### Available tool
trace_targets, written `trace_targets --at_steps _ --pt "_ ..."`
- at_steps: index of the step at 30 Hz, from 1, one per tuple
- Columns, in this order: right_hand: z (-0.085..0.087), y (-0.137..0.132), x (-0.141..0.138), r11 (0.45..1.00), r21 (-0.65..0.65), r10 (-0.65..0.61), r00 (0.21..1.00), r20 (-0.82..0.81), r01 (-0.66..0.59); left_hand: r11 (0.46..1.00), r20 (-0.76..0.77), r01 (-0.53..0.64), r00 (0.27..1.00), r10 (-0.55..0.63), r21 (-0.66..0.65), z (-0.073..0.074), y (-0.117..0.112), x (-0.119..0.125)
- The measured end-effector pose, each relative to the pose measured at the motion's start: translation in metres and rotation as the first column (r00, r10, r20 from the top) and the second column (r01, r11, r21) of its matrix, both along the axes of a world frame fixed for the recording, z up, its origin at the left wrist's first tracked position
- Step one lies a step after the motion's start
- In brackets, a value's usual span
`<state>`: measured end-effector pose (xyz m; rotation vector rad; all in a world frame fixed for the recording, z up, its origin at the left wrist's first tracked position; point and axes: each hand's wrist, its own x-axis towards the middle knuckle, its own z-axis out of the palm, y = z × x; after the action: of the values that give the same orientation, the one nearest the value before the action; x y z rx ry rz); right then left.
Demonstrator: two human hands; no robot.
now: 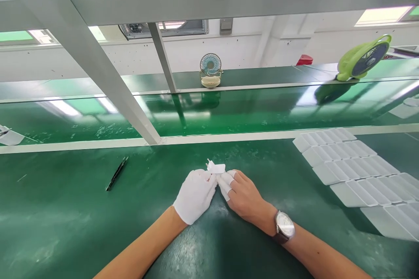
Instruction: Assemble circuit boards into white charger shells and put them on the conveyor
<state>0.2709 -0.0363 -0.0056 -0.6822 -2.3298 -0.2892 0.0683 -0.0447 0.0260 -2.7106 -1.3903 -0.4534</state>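
My left hand (pixel 195 195) wears a white glove and my right hand (pixel 244 194) has white finger cots and a wristwatch (pixel 283 226). Both rest on the green bench (pixel 65 218) and meet at the fingertips. Together they pinch a small white plastic part (pixel 216 168), held just above the mat. The fingers of both hands are closed round it; its underside is hidden.
Black tweezers (pixel 117 173) lie to the left on the mat. Rows of white flat pieces (pixel 353 170) are laid out at the right. Behind runs a green conveyor belt (pixel 229 113), with a small beige fan (pixel 210 69), a green fan (pixel 363 57) and slanted metal frame bars (pixel 98 65).
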Motion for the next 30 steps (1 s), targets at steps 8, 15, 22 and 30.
trace_targets --at_steps 8,15,22,30 --pt "0.009 -0.003 -0.006 0.999 0.000 -0.032 0.999 0.004 0.032 0.999 0.018 -0.030 0.999 0.031 -0.013 0.001 0.000 0.004" --pt "0.000 0.001 0.000 0.999 -0.049 0.003 1.000 0.024 -0.002 0.999 -0.026 -0.039 0.999 0.038 -0.027 -0.001 0.000 0.003" --pt "-0.003 0.007 0.003 0.976 -0.216 -0.050 0.979 -0.200 0.006 0.999 0.141 -0.010 0.990 0.014 -0.034 0.004 0.000 -0.007" --pt "0.010 0.012 0.004 0.850 -0.508 0.007 0.967 -0.255 -0.140 0.937 0.534 -0.203 0.778 0.330 -0.283 -0.005 0.002 -0.017"
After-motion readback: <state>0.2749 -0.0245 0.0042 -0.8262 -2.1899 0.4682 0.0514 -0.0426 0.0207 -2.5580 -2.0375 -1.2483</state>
